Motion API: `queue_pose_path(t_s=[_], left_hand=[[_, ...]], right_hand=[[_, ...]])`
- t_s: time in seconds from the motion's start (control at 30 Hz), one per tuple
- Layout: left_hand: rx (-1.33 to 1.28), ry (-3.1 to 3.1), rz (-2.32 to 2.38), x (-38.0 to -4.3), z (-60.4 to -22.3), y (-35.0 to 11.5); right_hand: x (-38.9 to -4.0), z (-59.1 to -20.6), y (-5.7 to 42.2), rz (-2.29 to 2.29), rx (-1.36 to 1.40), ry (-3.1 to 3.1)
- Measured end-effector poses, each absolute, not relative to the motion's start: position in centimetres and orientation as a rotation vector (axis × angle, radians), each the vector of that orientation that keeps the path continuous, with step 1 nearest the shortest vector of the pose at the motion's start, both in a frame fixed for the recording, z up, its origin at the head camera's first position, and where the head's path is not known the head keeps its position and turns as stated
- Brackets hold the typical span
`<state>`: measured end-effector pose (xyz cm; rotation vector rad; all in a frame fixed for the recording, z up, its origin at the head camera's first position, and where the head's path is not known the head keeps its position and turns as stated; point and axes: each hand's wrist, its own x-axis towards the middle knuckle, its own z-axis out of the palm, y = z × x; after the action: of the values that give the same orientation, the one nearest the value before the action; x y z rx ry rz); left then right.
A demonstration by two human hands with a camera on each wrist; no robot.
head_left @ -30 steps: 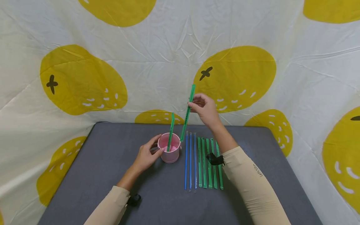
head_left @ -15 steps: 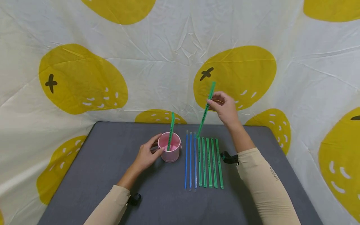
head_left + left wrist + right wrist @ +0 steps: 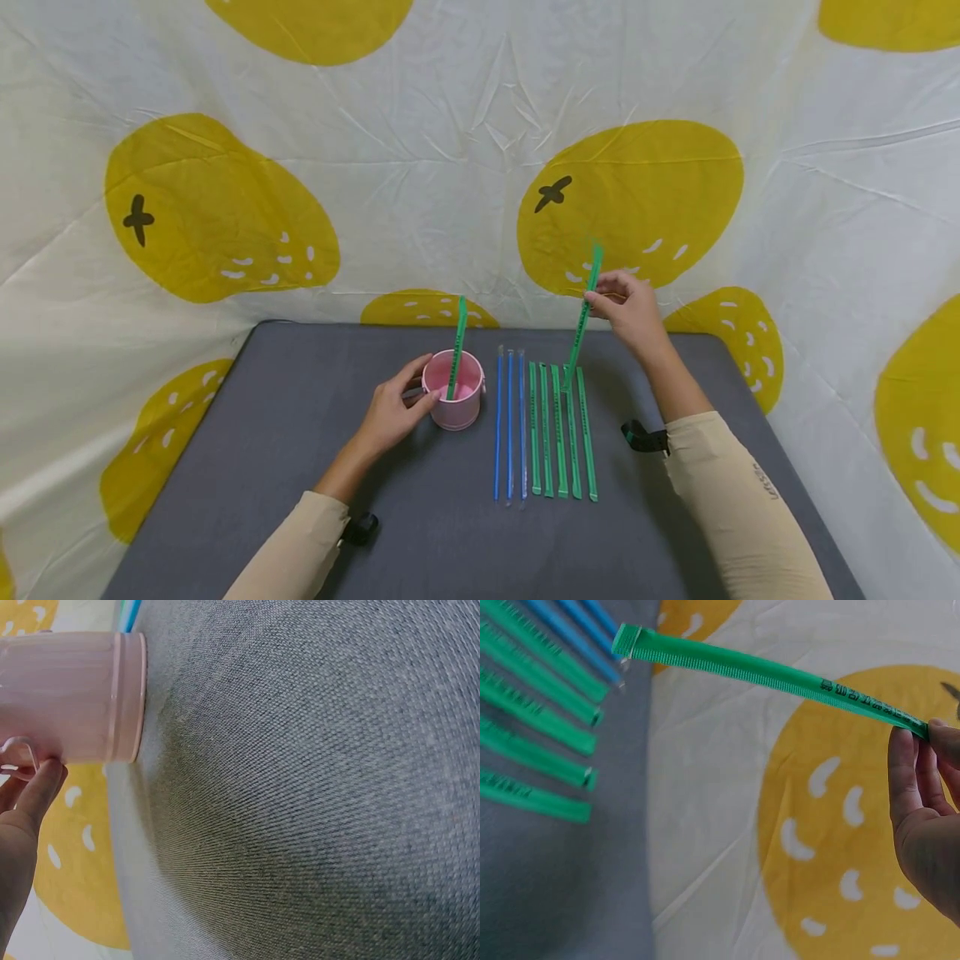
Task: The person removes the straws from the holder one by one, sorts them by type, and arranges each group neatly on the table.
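My left hand (image 3: 396, 406) holds a small pink bucket (image 3: 459, 417) by its left side, thumb at the front rim and fingers behind. In the left wrist view, fingertips touch the bucket (image 3: 75, 697) near its handle loop. One green-wrapped straw (image 3: 458, 342) leans upright inside it. Up over the table's back edge, my right hand (image 3: 630, 315) pinches another green-wrapped straw (image 3: 580, 333) between thumb and fingers, tilted with its lower end above the row of straws. Dark printing and a crimped end show on this straw (image 3: 727, 666) in the right wrist view.
Right of the bucket, three blue straws (image 3: 510, 433) in clear wrappers lie side by side. Several green-wrapped straws (image 3: 561, 442) continue that row. A dark grey table (image 3: 300, 433) carries everything, and a white cloth with yellow fruit prints (image 3: 420, 208) hangs behind it.
My right hand has moved right with its green-wrapped straw, from beside the bucket to over the green straws, lowering slightly of late. The left hand and bucket stay in place.
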<state>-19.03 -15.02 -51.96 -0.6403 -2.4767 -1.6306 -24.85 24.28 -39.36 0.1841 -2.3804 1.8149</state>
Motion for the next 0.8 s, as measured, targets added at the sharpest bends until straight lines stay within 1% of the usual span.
queue_pose_path(t_s=[0.4,0.8], left_hand=[[-0.636,-2.452,-1.678,-19.3,-52.5,-15.0],[-0.627,-2.493,-1.619,-19.3,-52.4,-15.1]], right_hand=[[-23.4,-43.4,27.3,1.628,0.073,-2.624],[-22.4,-47.1,29.4,1.457,-0.076,-2.886]])
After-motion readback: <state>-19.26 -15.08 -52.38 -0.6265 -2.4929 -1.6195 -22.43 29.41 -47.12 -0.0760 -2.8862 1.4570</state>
